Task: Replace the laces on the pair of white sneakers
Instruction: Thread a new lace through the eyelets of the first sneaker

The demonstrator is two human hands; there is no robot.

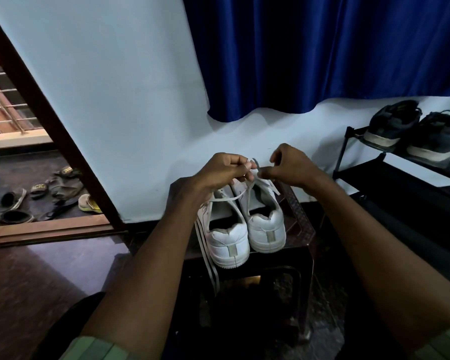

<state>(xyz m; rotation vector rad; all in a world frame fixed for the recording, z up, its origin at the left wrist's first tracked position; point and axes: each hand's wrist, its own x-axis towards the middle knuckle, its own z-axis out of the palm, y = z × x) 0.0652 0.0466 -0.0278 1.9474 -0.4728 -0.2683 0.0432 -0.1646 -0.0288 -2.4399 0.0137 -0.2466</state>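
Two white sneakers (247, 224) stand side by side on a small dark desk (300, 229) against a pale wall, heels toward the person and toes toward the wall, so each shoe's long axis runs away from the camera; the left shoe sits slightly nearer, its heel at the desk's front edge. Above the toes, the left hand (222, 168) pinches a white lace (250, 188) between curled fingers, while the right hand (289, 165), also curled, pinches the same lace just beside it, the two hands nearly touching. From the hands the lace drops to the front of the right shoe. A second length of lace (208, 255) runs along the outer side of the left shoe and hangs over the desk's front edge. Behind, a blue curtain (322, 53) hangs over the wall. At right, dark shoes (413, 131) rest on a black rack (390, 175). At left, sandals (37, 198) lie scattered on the floor beyond an open doorway.
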